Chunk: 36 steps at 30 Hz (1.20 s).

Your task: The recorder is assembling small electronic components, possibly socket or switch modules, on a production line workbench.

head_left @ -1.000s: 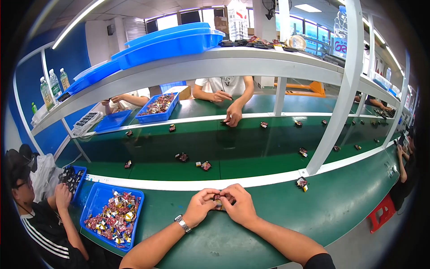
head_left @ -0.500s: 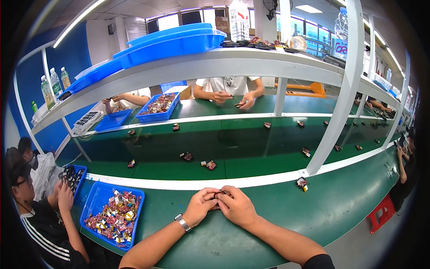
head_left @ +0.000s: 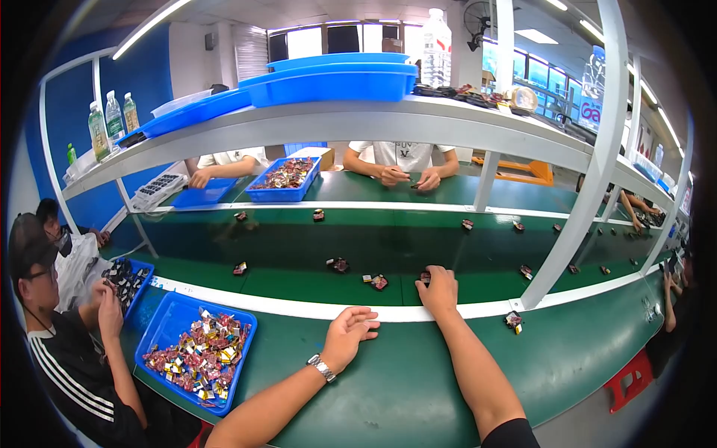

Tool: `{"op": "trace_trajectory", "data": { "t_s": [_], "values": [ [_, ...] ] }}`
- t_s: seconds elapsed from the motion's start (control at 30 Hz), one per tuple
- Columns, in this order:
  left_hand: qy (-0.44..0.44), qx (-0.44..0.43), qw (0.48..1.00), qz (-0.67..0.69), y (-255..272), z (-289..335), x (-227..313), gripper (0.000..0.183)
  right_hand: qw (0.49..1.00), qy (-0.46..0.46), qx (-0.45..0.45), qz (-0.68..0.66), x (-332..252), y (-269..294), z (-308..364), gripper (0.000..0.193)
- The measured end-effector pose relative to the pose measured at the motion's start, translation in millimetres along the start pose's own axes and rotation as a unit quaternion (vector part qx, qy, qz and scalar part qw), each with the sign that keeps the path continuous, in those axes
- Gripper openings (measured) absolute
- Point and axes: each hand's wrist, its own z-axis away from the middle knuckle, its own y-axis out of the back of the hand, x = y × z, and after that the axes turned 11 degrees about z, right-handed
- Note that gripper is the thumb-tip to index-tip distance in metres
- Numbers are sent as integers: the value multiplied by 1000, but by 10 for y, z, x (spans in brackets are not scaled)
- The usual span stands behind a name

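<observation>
My right hand reaches over the white rail onto the green belt. Its fingertips are closed round a small dark-red and black electronic part, mostly covered by the fingers. Short of the rail, above the green table, my left hand is open and holds nothing, its fingers loosely bent. A metal-band watch is on the left wrist. Similar parts lie on the belt left of my right hand, among them a red one with a white and yellow piece and a darker one.
A blue tray heaped with small red, white and yellow parts stands left of my left arm. Beside it, a co-worker handles something near a tray of black parts. A white post rises on the right; a shelf crosses above.
My hands have come apart. The right hand has moved forward and right onto the belt with the small part; the left has loosened open. The view has shifted slightly.
</observation>
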Motion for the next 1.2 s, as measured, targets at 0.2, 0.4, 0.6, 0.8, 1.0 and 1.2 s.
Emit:
{"op": "trace_trajectory", "data": {
  "t_s": [0.2,0.4,0.6,0.8,1.0,1.2],
  "values": [
    [-7,12,1000,-10,21,-51,-48,22,999,35,-12,28,-480,-355,102,65],
    [-34,63,996,-48,134,-108,14,17,996,33,-82,-17,-366,-387,65,65],
    [53,21,997,-44,287,-120,154,27,947,214,-129,-203,-476,360,517,65],
    [216,-207,953,-51,197,-52,230,39,918,275,-215,-188,-470,715,752,57],
    [179,-118,976,40,-48,29,227,44,941,285,-75,-167,-555,676,813,26],
    [153,-100,982,40,28,51,153,39,937,331,-25,-106,-634,652,811,20]
  ]
}}
